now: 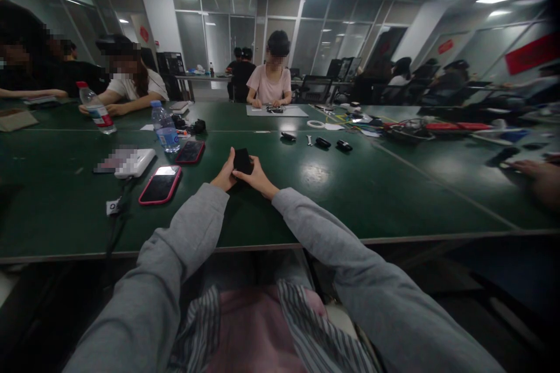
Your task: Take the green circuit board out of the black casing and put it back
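Between my two hands is a small black box-like object [243, 161], held up just above the green table. My left hand [225, 172] grips its left side, fingers along the edge. My right hand [259, 177] closes on its lower right side, the thumb lying across its bottom edge. What kind of object it is cannot be made out. Left of my hands lie a phone in a pink case [161, 185] and a second dark phone with a red edge [191, 152].
A blue-capped water bottle [165, 128], a red-capped bottle [97, 109] and a white power bank [136, 163] with a cable stand or lie leftward. Small black items [322, 143] lie beyond my hands. Tangled cables [406, 128] are at right. Several people sit around the table [350, 198].
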